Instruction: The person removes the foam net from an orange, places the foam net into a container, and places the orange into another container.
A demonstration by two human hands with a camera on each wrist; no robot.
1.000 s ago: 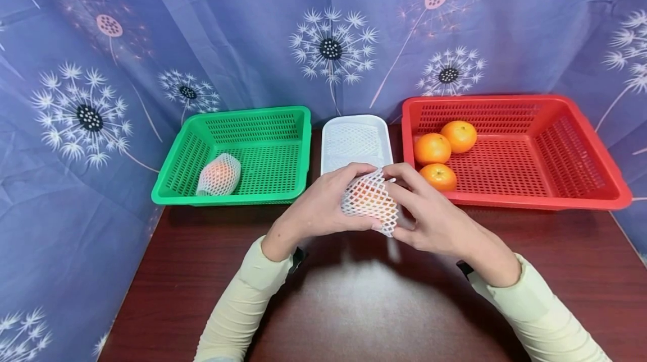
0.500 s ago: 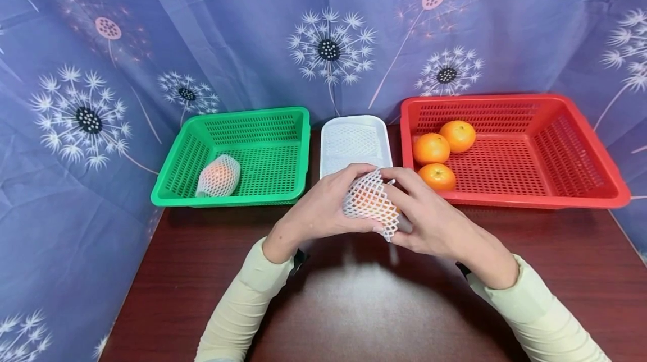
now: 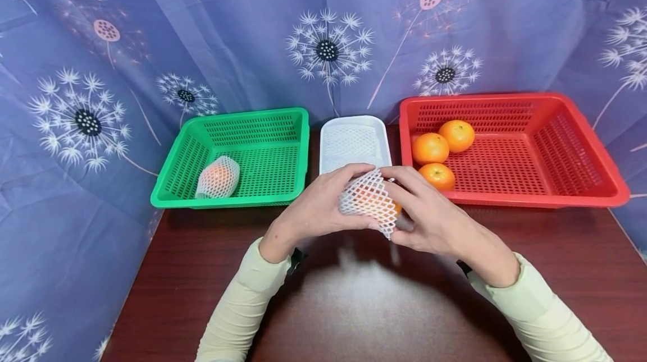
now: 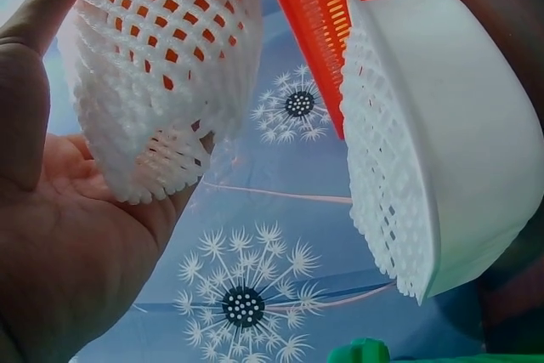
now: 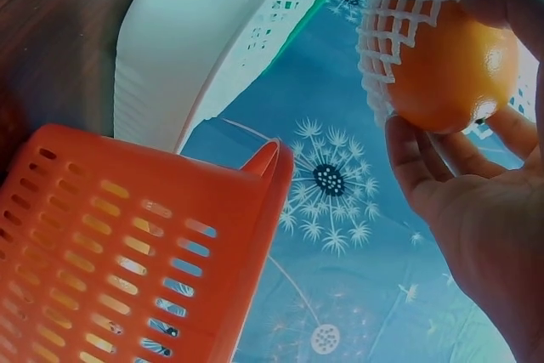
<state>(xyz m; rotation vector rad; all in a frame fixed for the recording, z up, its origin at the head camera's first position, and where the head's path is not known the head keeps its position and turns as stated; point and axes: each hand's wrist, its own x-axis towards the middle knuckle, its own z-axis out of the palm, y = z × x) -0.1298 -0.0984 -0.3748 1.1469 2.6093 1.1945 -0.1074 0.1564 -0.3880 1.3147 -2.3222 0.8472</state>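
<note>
Before the white tray, both hands hold an orange (image 5: pixel 459 65) partly covered by a white foam net sleeve (image 3: pixel 368 199). My left hand (image 3: pixel 323 205) grips the netted end, its fingers and thumb curved round the mesh. In the left wrist view, the sleeve's narrow end (image 4: pixel 157 159) hangs loose over the palm. My right hand (image 3: pixel 432 216) holds the other side, where bare orange skin shows past the net's edge. Its thumb (image 5: pixel 501 2) lies at that edge in the right wrist view, with fingers beneath the fruit.
The white tray (image 3: pixel 322 149) holds more foam nets. To its left, a green basket (image 3: pixel 232 200) contains one netted fruit (image 3: pixel 218 177). A red basket (image 3: pixel 531 200) at right holds three bare oranges (image 3: pixel 437 177). A patterned curtain (image 3: pixel 253 31) hangs behind the dark wooden table (image 3: pixel 354 306).
Both hands stay in nearly the same place. More bare orange skin shows at the right edge of the net than a second ago, and the right fingers have shifted slightly.
</note>
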